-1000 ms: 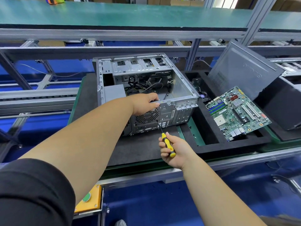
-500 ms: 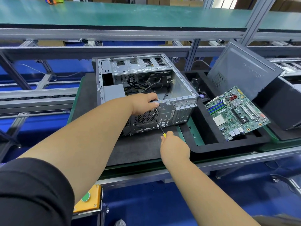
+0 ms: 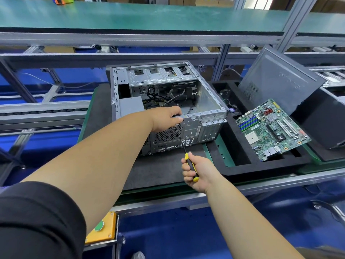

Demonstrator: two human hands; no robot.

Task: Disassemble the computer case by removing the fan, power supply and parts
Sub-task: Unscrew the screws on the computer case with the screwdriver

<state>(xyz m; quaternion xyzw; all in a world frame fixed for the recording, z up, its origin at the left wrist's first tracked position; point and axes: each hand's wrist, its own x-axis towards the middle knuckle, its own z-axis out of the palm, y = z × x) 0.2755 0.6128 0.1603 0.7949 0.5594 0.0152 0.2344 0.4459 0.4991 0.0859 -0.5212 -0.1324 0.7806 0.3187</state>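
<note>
At the far left a yellow box with a green button point(image 3: 100, 227) is hanging under the bench edge. Moving right, the left hand point(image 3: 166, 119) is reaching across to the computer case point(image 3: 205, 101), which is lying open on the dark mat point(image 3: 164, 169), and its fingers are curling over the top edge of the rear panel, bracing it. Just below that hand the round fan grille point(image 3: 170, 133) is showing in the rear panel, and a grey power supply point(image 3: 130, 107) is sitting inside at the case's left. The right hand point(image 3: 197, 171) is gripping the yellow and black screwdriver point(image 3: 189, 161) with fingers wrapped around the handle, its tip touching the panel at the grille's lower right corner. The step in hand is probably loosening a fan screw. The next move is likely calling for keeping the tip seated straight in the screw head and turning while the left hand is steadying the case. Further right, a motherboard point(image 3: 270, 128) is lying in the black foam tray point(image 3: 242, 165), already out, with a side panel point(image 3: 276, 79) leaning behind it
</note>
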